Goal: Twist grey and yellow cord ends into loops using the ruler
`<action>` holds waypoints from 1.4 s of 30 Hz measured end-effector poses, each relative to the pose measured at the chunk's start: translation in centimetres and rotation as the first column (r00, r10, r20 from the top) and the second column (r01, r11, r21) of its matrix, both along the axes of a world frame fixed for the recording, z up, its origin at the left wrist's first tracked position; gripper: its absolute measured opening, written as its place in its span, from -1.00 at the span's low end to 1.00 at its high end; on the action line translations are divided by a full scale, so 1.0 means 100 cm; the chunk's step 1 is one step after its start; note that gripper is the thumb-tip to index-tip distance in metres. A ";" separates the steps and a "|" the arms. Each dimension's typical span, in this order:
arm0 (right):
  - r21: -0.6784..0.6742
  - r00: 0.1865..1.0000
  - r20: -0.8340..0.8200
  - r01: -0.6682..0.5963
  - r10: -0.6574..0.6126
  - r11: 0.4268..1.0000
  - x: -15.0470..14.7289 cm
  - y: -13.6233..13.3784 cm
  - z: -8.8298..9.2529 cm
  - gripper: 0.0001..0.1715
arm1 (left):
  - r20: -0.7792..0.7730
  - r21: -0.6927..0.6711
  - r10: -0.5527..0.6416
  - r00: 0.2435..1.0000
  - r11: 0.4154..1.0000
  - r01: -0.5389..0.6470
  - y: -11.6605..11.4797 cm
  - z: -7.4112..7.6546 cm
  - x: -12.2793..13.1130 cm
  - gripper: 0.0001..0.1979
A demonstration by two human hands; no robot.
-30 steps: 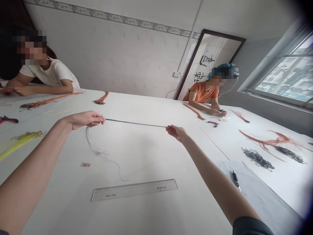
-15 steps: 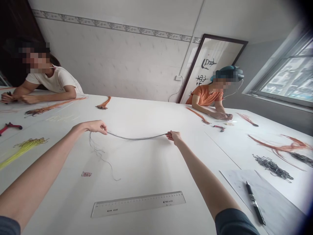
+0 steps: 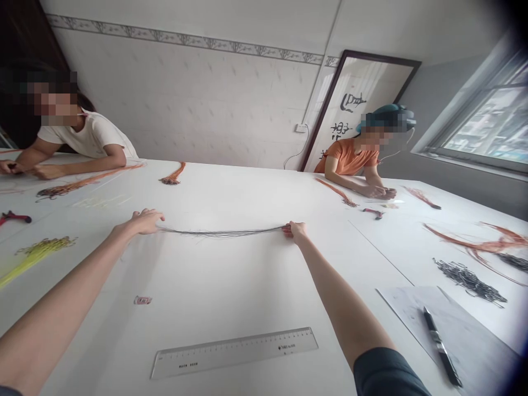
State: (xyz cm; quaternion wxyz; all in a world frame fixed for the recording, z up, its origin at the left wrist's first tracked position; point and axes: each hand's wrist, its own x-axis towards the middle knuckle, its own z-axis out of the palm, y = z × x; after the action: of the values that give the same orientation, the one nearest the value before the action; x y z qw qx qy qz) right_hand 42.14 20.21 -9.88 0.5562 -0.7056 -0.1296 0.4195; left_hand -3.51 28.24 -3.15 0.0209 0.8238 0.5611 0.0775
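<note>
A bundle of thin dark grey strands (image 3: 225, 234) stretches nearly level, with a slight sag, above the white table. My right hand (image 3: 295, 230) is closed around its right end. At the left end, my left hand (image 3: 145, 221) has its fingers apart. The strand ends reach its thumb side, and whether they touch is hard to make out. Stray strands stand out along the bundle's middle. Nearer to me, a clear ruler (image 3: 235, 352) and a small red-and-white packet (image 3: 142, 300) lie on the table.
Right: a pen (image 3: 442, 346) on paper (image 3: 406, 302), a pile of dark hooks (image 3: 470, 283), orange strands (image 3: 462, 239). Left: a yellow bundle (image 3: 41, 253), red-handled pliers (image 3: 16, 217). Two people (image 3: 97, 132) sit across the table, another pair of pliers (image 3: 373, 213) by the right one.
My left hand has moved slightly left and its fingers have spread. The loose strands hanging below it no longer show, and the bundle is straighter. My right hand keeps its grip.
</note>
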 end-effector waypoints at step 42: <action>-0.077 0.410 0.849 -0.525 0.332 0.847 0.054 -0.022 -0.024 -0.73 | 0.148 -0.020 -0.181 0.972 0.982 0.186 -0.027 -0.080 0.069 -0.53</action>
State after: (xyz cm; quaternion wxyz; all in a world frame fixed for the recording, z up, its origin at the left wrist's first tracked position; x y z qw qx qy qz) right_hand 47.53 17.96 -12.30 0.3654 -0.6992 -0.5978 0.1420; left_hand 3.43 25.51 -11.14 0.0827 0.8639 0.4808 0.1254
